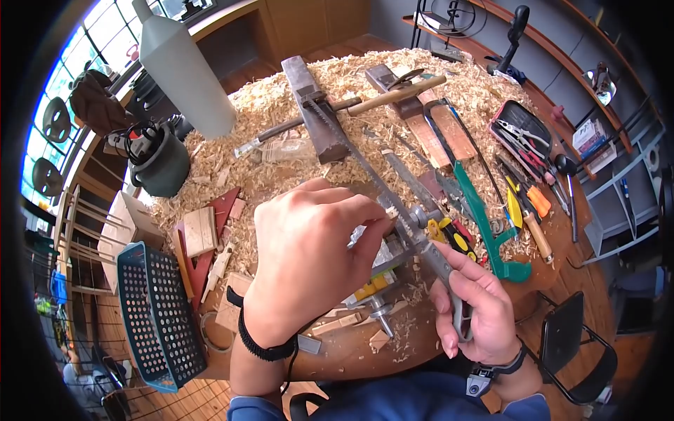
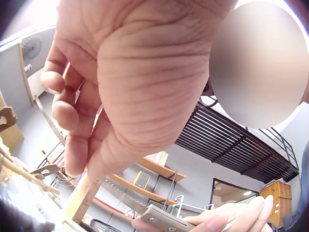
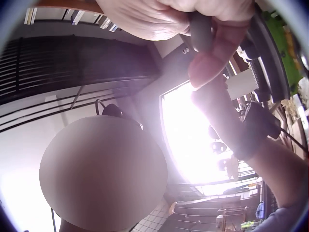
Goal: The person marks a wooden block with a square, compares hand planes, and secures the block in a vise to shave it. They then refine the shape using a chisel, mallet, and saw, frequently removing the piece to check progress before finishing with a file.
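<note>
In the head view my left hand [image 1: 309, 245] pinches a small wood piece [image 1: 390, 213] between thumb and fingers, beside the toothed blade [image 1: 372, 172] of a saw. The left wrist view shows my left hand [image 2: 130, 82] from the palm side, its thumb and fingertips on the wood strip [image 2: 84, 197], with the saw teeth [image 2: 124, 197] close by. My right hand [image 1: 481, 305] grips the saw's grey handle [image 1: 441, 265]. Part of that handle [image 3: 201, 31] shows under my right hand [image 3: 178, 14] in the right wrist view.
Wood shavings [image 1: 246, 105] cover much of the table. A metal vise [image 1: 380, 309] lies below my hands. Beyond are a hand plane [image 1: 324, 137] and a hammer [image 1: 393, 95]. A green-handled saw [image 1: 481, 210] lies right, a perforated basket [image 1: 158, 316] left. A tall bottle [image 1: 186, 74] stands back left.
</note>
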Tool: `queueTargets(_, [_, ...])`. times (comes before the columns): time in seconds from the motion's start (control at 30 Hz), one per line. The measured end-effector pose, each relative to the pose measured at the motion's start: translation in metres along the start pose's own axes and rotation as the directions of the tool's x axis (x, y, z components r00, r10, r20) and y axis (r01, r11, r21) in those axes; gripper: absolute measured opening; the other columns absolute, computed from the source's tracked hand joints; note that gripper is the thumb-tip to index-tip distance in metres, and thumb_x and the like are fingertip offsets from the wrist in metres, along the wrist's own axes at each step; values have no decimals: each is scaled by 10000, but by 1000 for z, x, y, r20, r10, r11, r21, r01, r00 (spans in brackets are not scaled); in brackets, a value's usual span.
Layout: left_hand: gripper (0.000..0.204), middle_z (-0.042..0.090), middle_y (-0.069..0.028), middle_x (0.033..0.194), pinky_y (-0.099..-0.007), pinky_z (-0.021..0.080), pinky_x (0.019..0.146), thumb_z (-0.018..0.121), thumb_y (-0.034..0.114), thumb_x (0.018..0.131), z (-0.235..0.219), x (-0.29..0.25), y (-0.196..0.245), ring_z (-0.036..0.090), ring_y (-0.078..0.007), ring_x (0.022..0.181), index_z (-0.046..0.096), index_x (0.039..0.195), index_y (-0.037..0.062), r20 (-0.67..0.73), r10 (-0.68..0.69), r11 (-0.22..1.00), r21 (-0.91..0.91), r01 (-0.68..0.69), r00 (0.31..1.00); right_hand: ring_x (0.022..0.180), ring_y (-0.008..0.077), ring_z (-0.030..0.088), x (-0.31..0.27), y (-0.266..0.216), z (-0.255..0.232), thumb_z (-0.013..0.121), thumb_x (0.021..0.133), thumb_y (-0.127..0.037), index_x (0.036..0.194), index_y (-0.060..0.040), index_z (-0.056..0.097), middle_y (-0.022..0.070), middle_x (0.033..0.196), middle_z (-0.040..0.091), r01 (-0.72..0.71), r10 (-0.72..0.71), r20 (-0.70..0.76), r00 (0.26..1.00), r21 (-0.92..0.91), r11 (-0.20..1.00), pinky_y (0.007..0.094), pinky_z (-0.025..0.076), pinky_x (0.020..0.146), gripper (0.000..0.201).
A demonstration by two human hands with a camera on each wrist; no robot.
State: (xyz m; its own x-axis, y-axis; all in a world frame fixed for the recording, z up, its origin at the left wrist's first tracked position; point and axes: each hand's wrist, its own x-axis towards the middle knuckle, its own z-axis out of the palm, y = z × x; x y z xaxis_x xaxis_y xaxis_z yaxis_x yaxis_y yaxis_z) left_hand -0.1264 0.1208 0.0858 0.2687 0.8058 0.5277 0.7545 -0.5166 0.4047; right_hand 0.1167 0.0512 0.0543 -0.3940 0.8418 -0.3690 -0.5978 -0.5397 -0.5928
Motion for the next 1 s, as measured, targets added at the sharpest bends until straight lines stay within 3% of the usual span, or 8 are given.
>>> queueTargets(0.13, [74, 701, -43, 676, -346, 516, 592, 878, 107, 784, 0, 0, 0, 658, -195, 630, 823, 833, 102, 5, -9, 1000, -10, 9, 1000, 530, 198, 674, -1, 6, 8, 519, 1129, -110, 1627, -3, 465, 106, 881, 658, 73, -89, -51, 995, -256, 964, 349, 570, 476, 512])
queueTargets(0.17, [76, 698, -45, 674, -347, 513, 589, 877, 104, 782, 0, 0, 0, 656, -195, 628, 820, 831, 97, 9, -11, 1000, -13, 11, 1000, 521, 184, 664, 0, 13, 6, 527, 1102, -60, 1593, 11, 510, 96, 856, 674, 321, -380, 65, 923, -674, 666, 333, 559, 480, 497])
queueTargets(0.2, [76, 698, -45, 674, -347, 513, 589, 877, 104, 782, 0, 0, 1, 656, -195, 628, 820, 831, 97, 11, -10, 1000, -14, 10, 1000, 512, 169, 655, 2, 19, 3, 536, 1075, -10, 1559, 25, 554, 86, 832, 691, 442, -548, 298, 782, -885, 150, 317, 548, 484, 487])
queueTargets(0.23, [76, 696, -46, 674, -349, 510, 586, 876, 101, 781, 0, 0, 1, 654, -195, 625, 818, 829, 96, 4, -9, 1000, -19, 9, 1000, 514, 188, 630, 6, 21, 1, 582, 965, 105, 1513, 34, 618, 103, 813, 694, 436, -586, 495, 641, -864, -252, 332, 517, 508, 554])
queueTargets(0.27, [76, 695, -47, 673, -351, 507, 582, 875, 97, 779, 0, 1, 1, 651, -195, 622, 815, 826, 95, -3, -9, 1000, -25, 8, 1000, 514, 188, 630, 5, 21, 5, 582, 965, 105, 1513, 34, 618, 103, 813, 694, 434, -588, 493, 641, -865, -252, 332, 517, 508, 554])
queueTargets(0.33, [77, 695, -48, 676, -350, 507, 581, 873, 93, 777, 0, 1, 1, 649, -195, 622, 813, 826, 96, 3, 2, 1000, -19, -2, 1000, 509, 242, 602, 2, 20, 15, 628, 870, 131, 1510, 34, 628, 133, 797, 660, 363, -532, 604, 593, -790, -494, 374, 501, 499, 648])
queueTargets(0.9, [138, 784, -58, 800, -342, 548, 653, 854, 15, 732, 2, 1, 2, 674, -224, 702, 825, 847, 86, 7, 39, 999, -12, -39, 999, 613, 336, 658, -6, 20, 17, 620, 911, 142, 1510, 73, 604, 197, 874, 650, 339, -517, 518, 682, -850, -403, 413, 544, 566, 603])
queueTargets(1.0, [137, 788, -59, 800, -340, 546, 653, 853, 10, 727, 2, 1, 2, 672, -219, 700, 824, 840, 82, 18, 32, 999, -32, -31, 999, 575, 245, 546, 1, 23, 11, 647, 801, 103, 1560, 34, 579, 77, 799, 480, 372, -542, 576, 612, -815, -445, 397, 507, 495, 765])
